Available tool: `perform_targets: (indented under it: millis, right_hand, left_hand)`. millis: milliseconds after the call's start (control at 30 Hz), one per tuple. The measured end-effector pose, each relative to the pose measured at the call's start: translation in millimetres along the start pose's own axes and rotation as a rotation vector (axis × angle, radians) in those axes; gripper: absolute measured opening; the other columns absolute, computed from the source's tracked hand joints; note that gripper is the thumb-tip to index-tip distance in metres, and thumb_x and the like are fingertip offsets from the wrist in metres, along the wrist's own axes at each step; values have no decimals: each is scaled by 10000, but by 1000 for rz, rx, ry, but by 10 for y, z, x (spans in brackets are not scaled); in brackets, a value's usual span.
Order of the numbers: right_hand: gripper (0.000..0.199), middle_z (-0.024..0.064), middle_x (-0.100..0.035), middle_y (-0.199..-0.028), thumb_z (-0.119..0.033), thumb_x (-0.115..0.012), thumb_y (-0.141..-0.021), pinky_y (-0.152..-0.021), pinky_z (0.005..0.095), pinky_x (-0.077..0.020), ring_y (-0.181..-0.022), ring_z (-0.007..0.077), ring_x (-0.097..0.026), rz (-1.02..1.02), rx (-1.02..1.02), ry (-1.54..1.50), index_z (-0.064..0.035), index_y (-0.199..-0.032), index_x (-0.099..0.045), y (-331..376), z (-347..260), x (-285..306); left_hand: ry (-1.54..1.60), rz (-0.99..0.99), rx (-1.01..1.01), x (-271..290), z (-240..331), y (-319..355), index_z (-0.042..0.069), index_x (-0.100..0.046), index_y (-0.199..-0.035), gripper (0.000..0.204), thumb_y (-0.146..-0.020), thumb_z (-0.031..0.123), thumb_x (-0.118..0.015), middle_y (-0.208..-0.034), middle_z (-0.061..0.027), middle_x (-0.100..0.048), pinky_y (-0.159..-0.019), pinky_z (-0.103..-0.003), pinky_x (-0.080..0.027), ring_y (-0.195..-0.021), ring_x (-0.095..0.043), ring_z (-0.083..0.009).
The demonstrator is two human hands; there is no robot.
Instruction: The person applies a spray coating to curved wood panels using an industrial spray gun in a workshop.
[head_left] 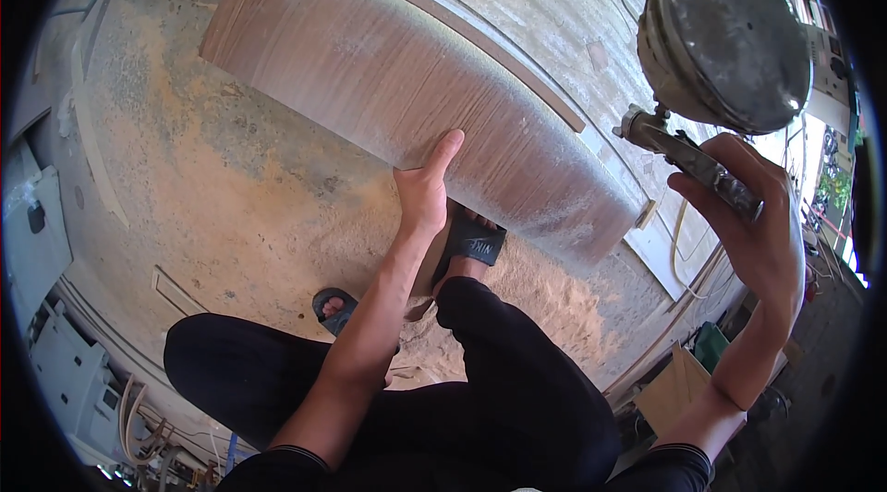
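A long reddish-brown wood-grained panel point(360, 67) lies slanted across the upper middle, with pale dust or haze on its surface. My left hand point(428, 185) grips its near edge. The thumb presses on the top face, and the other fingers are hidden beneath. On the right, my right hand point(765, 215) is wrapped round the handle of a metal spray gun point(688, 155). A large, stained round cup point(735, 39) is mounted on the gun. The gun is raised to the right of the panel, apart from it.
Sawdust point(554, 303) covers the floor around my sandalled feet point(473, 242). A whitish board point(545, 2) lies beyond the panel, with a narrow wooden strip point(517, 67) along the panel's far edge. Grey cases point(69, 381) and cables stand at left; a wooden box point(673, 390) stands at lower right.
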State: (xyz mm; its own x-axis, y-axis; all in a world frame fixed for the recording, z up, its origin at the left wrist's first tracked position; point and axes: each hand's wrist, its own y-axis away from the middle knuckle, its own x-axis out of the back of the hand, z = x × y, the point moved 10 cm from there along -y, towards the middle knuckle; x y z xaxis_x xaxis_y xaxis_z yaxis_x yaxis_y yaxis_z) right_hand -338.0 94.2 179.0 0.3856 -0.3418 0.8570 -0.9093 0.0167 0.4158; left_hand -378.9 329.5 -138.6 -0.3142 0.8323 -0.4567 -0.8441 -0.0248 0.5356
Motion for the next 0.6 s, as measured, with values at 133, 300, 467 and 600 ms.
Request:
perform_targets:
  millis: [133,300,467,600]
  right_hand:
    - [205,127,-707,-845,-64,-825,-877,-690,354,-513,-719,218,-668,156,64,-115,38,-996,-693,63,-41,48]
    - [218,126,-706,-839,-90,-832,-881,-694,344,-512,-712,207,-668,45,12,10,22,-1019,-706,76,-32,51]
    - [203,133,-702,-835,-119,-827,-890,-679,356,-501,-694,212,-651,26,-88,-17,25,-963,-704,144,108,-40]
    - [206,114,-700,-823,-121,-828,-892,-644,355,-489,-658,200,-634,97,85,10,29,-955,-701,127,-120,89]
  left_hand:
    - [-1,-7,15,-7,-33,9,-7,-654,-1308,457,-898,63,-843,-1261,-83,-691,-1037,-327,-495,-1140,-645,-178]
    - [-10,-25,29,-3,-49,9,-9,-610,-1375,530,-900,57,-834,-1336,-89,-655,-1085,-335,-463,-1216,-607,-185]
    - [4,-40,27,-6,-57,9,-12,-576,-1425,585,-901,54,-829,-1394,-89,-627,-1125,-340,-434,-1274,-576,-188]
    - [3,-17,24,-32,-58,17,-16,-602,-1390,546,-905,70,-836,-1350,-97,-652,-1089,-347,-465,-1221,-608,-194]
